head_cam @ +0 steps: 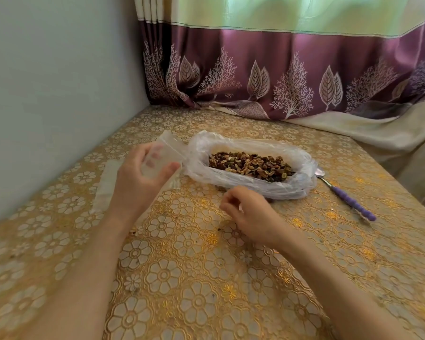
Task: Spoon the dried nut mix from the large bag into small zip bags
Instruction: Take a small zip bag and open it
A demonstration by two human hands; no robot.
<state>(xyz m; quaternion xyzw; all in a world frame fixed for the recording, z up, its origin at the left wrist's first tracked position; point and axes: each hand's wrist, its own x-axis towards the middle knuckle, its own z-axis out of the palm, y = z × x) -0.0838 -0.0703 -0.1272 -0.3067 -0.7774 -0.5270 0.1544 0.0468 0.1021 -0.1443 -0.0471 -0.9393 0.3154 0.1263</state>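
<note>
A large clear plastic bag (302,177) lies open in the middle of the table, its rim rolled down around a heap of dried nut mix (250,164). My left hand (138,177) holds a small clear zip bag (166,150) raised just left of the large bag, fingers and thumb curled round it. My right hand (248,212) hovers low in front of the large bag with its fingers loosely curled and nothing in them. A spoon with a purple handle (351,201) lies on the table to the right of the large bag, its bowl tucked against the plastic.
More flat clear zip bags (106,185) lie on the table at the left, near the grey wall (47,94). A purple patterned curtain (280,77) hangs behind the table. The gold floral tablecloth (206,278) covers the whole surface; the table's right edge runs past the spoon.
</note>
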